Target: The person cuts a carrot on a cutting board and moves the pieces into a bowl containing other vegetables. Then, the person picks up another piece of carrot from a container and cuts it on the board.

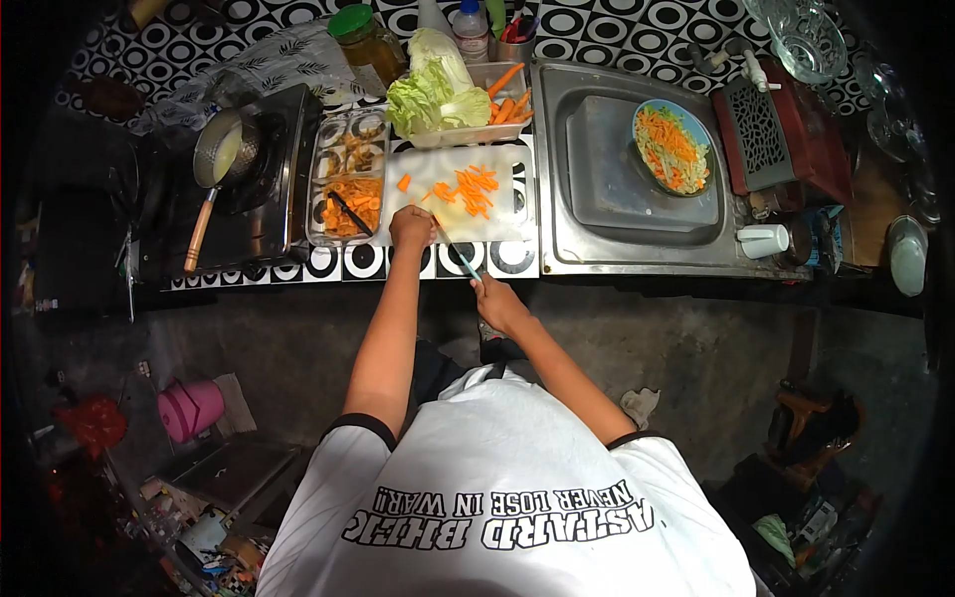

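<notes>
Head view: the left hand (413,227) rests on the white cutting board (505,221), its grip hidden, so I cannot tell. Carrot sticks (476,189) lie just beyond. The right hand (497,303) grips a blue-handled knife (461,262), its blade faint. The shirt (497,468) reads "NEVER LOSE IN WAR!!" upside down.

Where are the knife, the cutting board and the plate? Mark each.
knife (456,251), head view, on the blade.
cutting board (507,217), head view, bare right corner.
plate (699,119), head view, blue rim.

The left hand (413,227) reaches far forward on a straight arm, fingers curled under; the right hand (497,304) sits nearer the body, elbow bent, grip closed
</notes>
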`<state>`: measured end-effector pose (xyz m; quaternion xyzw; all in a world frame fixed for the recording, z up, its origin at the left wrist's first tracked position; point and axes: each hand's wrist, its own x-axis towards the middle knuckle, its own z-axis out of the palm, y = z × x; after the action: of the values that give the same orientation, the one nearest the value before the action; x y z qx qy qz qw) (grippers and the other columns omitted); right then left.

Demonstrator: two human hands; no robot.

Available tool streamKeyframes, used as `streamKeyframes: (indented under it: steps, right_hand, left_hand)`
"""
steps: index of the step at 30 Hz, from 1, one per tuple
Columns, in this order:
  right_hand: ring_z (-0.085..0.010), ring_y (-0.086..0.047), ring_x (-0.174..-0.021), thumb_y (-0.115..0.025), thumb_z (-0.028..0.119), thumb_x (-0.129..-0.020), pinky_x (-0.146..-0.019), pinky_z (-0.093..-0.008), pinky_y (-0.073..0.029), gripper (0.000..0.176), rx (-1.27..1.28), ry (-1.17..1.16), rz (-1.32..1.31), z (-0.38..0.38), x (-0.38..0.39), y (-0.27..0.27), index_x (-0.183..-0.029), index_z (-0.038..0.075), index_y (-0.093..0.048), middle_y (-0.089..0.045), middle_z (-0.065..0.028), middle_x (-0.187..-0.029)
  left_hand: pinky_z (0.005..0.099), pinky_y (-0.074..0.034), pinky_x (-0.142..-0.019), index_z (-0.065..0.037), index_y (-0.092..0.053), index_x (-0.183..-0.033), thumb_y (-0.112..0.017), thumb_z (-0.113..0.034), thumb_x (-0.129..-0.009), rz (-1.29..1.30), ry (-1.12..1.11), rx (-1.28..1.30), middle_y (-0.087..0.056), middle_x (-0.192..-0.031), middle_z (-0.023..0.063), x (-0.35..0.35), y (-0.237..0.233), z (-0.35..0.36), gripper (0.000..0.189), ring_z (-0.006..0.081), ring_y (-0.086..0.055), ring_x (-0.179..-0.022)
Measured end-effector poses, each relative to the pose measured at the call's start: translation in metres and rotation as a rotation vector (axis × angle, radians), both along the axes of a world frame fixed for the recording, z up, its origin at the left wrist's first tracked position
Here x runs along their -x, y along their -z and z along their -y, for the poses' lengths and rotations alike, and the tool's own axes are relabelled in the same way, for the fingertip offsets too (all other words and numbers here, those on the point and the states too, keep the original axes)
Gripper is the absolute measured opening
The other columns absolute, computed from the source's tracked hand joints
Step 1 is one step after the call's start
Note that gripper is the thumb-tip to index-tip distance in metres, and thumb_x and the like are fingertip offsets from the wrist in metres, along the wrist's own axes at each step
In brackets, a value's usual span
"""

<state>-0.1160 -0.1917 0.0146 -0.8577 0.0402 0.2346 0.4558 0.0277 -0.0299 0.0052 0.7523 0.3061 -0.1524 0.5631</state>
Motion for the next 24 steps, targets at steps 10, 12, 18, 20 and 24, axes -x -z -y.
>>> streamKeyframes:
  steps: [10,12,18,20,24]
  right_hand:
    - [-0.0512,-0.058,-0.088,-0.04,0.034,-0.1,-0.077,-0.0574,-0.044,0.04,0.124,0.048,-0.018,0.012,0.007,-0.02,-0.095,-0.005,-0.051,-0.061,-0.0332,-0.087]
    - [-0.0509,-0.058,-0.088,-0.04,0.033,-0.1,-0.077,-0.0568,-0.044,0.041,0.13,0.069,0.004,0.014,0.005,-0.021,-0.094,-0.005,-0.052,-0.061,-0.0332,-0.087]
    - [-0.0511,-0.056,-0.089,-0.039,0.03,-0.1,-0.077,-0.0549,-0.042,0.041,-0.035,0.131,0.061,0.012,0.005,-0.016,-0.09,-0.007,-0.053,-0.06,-0.0343,-0.087]
    - [-0.0515,-0.055,-0.089,-0.039,0.028,-0.1,-0.077,-0.0546,-0.041,0.04,-0.113,0.137,0.095,0.01,0.006,-0.011,-0.09,-0.008,-0.053,-0.059,-0.0346,-0.087]
    - [-0.0521,-0.054,-0.087,-0.039,0.026,-0.1,-0.075,-0.055,-0.04,0.038,-0.136,0.13,0.072,0.005,0.004,-0.014,-0.09,-0.008,-0.053,-0.058,-0.0345,-0.085]
  left_hand:
    - [0.0284,-0.05,-0.043,-0.002,-0.057,-0.078,-0.052,0.006,-0.08,-0.023,0.013,0.024,-0.065,-0.067,0.0105,-0.001,0.005,-0.004,0.01,0.0163,-0.061,-0.051]
    - [0.0268,-0.041,-0.036,0.001,-0.056,-0.08,-0.047,0.009,-0.078,-0.005,0.003,0.053,-0.061,-0.068,0.0122,0.0,0.003,-0.002,0.013,0.0151,-0.054,-0.045]
    - [0.0272,-0.039,-0.035,0.001,-0.054,-0.077,-0.048,0.01,-0.078,0.014,0.0,0.123,-0.061,-0.068,0.0135,-0.001,0.011,-0.006,0.01,0.015,-0.052,-0.043]
    - [0.0278,-0.042,-0.037,0.001,-0.055,-0.078,-0.05,0.009,-0.078,0.002,0.008,0.123,-0.062,-0.067,0.0131,-0.003,0.016,-0.008,0.01,0.0156,-0.054,-0.045]
    - [0.0282,-0.046,-0.038,0.0,-0.056,-0.079,-0.049,0.008,-0.078,-0.032,-0.01,0.102,-0.062,-0.066,0.0125,-0.002,0.01,-0.007,0.011,0.016,-0.056,-0.045]
